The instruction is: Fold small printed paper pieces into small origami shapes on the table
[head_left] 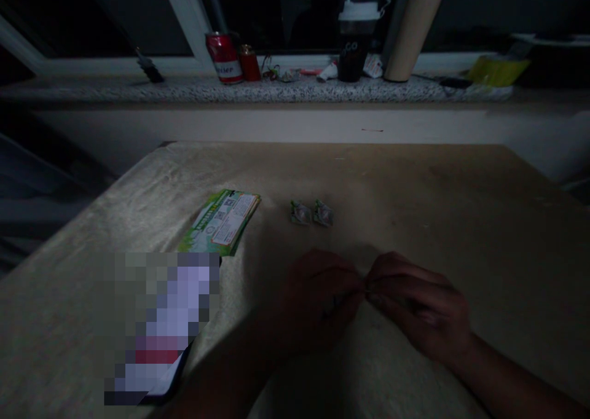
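Over the table (479, 222), my left hand (322, 296) and my right hand (417, 302) meet at their fingertips. Both are closed in a pinch, and whatever lies between the fingers is too small and dark to make out. Just beyond my hands, two small clear packets (300, 212) with green edges lie side by side. To their left sits a stack of green and white printed cards (224, 222), or flat packets, with small square codes on top.
A phone (170, 327), blurred out, rests at the left near my left forearm. Along the speckled window sill (184, 90) stand a red drink can (224, 58), a red lighter-like cylinder (249, 62), a dark lidded cup (354, 44), a cardboard tube (415, 29) and a yellow object (498, 70).
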Available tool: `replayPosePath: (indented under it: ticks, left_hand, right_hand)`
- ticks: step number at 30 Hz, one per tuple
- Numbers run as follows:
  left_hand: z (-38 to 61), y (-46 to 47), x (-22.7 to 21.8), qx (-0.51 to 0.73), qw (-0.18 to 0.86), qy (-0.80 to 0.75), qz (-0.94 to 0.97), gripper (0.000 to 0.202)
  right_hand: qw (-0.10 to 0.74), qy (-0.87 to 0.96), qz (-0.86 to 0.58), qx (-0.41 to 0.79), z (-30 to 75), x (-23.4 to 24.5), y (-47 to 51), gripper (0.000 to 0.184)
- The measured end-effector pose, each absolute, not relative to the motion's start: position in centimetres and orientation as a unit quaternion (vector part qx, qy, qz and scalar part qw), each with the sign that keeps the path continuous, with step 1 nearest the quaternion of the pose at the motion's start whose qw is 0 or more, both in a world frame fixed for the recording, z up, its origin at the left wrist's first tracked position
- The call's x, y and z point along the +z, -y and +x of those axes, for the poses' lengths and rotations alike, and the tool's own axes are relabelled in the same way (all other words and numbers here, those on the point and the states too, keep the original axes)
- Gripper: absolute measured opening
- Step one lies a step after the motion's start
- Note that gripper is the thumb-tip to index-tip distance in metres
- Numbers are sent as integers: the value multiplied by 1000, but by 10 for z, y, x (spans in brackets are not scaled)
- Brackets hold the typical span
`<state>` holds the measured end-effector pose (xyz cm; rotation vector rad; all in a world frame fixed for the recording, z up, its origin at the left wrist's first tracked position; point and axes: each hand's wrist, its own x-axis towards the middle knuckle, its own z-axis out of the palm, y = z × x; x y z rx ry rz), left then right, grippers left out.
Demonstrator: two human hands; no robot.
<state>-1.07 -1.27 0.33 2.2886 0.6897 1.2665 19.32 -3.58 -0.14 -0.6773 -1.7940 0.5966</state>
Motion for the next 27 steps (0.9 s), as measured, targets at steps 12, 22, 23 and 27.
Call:
replayPosePath:
  ticks: [12, 22, 23, 27]
  left_hand:
    - [-14, 14, 5, 445, 180, -242, 843, 3]
    - [-17, 12, 6, 445, 211, -256, 832, 6]
    - [-17, 11, 6, 447, 208, -258, 831, 6]
    - [-19, 11, 6, 456, 197, -255, 830, 10]
  right_hand:
    - [530, 765, -273, 244, 197, -2, 36, 36]
    - [541, 736, -318, 254, 199, -3, 36, 27]
    - [540, 732, -326, 258, 199, -4, 37, 26]
    - [541, 720, -329, 283, 200, -6, 38, 26]
